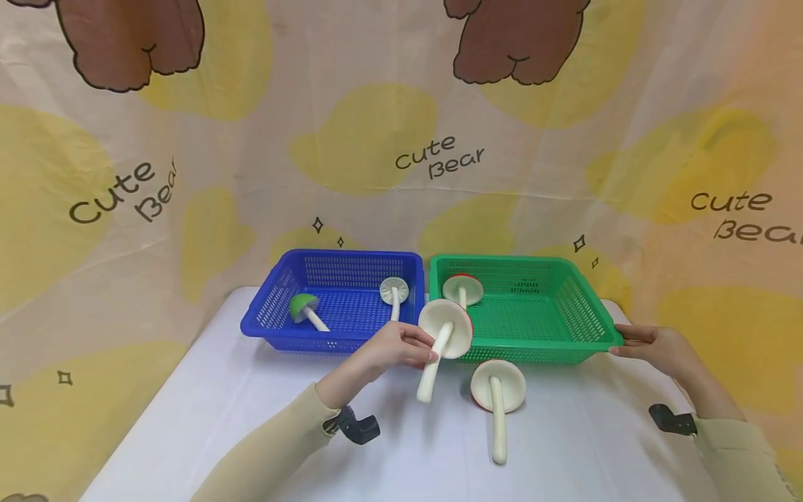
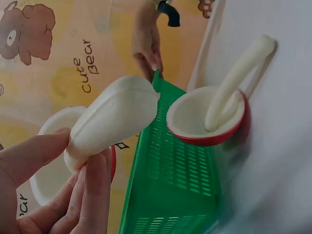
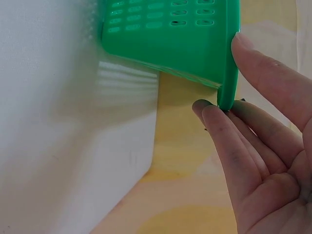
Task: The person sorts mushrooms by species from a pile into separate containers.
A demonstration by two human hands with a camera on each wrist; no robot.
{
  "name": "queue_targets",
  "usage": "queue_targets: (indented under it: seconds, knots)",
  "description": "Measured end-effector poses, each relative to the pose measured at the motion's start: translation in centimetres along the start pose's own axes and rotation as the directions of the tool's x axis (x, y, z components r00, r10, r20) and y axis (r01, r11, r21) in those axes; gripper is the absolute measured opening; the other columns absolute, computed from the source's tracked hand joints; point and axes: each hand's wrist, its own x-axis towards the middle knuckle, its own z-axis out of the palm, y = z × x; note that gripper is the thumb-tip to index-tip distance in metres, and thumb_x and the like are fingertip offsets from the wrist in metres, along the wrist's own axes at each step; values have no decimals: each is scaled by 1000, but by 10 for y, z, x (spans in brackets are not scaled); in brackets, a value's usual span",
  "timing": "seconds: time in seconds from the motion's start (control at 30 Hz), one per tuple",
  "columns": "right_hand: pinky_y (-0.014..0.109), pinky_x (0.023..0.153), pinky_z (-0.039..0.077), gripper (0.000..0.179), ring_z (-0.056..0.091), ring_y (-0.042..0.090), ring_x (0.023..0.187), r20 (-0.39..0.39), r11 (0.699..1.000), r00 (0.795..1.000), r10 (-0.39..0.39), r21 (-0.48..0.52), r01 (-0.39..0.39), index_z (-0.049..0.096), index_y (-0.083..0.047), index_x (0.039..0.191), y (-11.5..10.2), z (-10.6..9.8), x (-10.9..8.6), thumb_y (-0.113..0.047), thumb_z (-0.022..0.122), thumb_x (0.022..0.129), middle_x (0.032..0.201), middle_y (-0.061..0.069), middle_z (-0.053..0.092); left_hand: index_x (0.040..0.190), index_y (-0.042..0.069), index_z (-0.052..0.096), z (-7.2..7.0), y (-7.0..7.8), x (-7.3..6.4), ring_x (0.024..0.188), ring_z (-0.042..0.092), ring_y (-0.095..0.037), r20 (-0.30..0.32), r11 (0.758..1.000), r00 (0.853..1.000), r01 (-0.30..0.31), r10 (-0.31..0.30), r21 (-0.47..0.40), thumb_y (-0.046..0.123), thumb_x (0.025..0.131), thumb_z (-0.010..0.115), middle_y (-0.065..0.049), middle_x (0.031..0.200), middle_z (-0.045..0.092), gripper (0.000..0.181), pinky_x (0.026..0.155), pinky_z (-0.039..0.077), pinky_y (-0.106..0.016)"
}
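My left hand [image 1: 394, 346] pinches the pale stem of a toy mushroom [image 1: 453, 322] between thumb and fingers. It holds it up in front of the gap between the baskets, cap upward, white underside and red edge showing. The left wrist view shows the stem [image 2: 114, 114] close up. My right hand [image 1: 659, 351] grips the right front corner of the green basket [image 1: 533, 344]; in the right wrist view its thumb and fingers pinch the rim [image 3: 229, 58]. Another red-capped mushroom [image 1: 498, 411] lies on the white table before the green basket.
Inside the green basket a red-edged mushroom [image 1: 463, 288] lies at the back left. The blue basket [image 1: 282, 335] beside it holds a green-capped mushroom [image 1: 304, 307] and a white-undersided one [image 1: 394, 291]. A patterned cloth [image 1: 351, 139] hangs behind the table.
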Motion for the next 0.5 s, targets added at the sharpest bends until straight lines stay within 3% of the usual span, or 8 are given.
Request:
queue_targets:
  seconds: [0.27,0.5]
  knots:
    - [62,90,45,78,42,51,124,7,1000,1000,10,5,-10,41,4,140,-1,-1,0,-43,69,84,120,25,62,102,-2,68,5,15,33,78,69,-14,-26,999,1000,2,-3,-35,8,77,76,-8,86,72,28,78,60,-35]
    - [64,89,44,79,40,53,125,16,1000,1000,25,1,-25,41,4,139,-2,-1,0,-44,69,84,120,25,62,103,-4,68,10,27,56,78,69,-14,-8,999,1000,-13,13,-32,7,79,74,-6,87,69,27,80,59,-34]
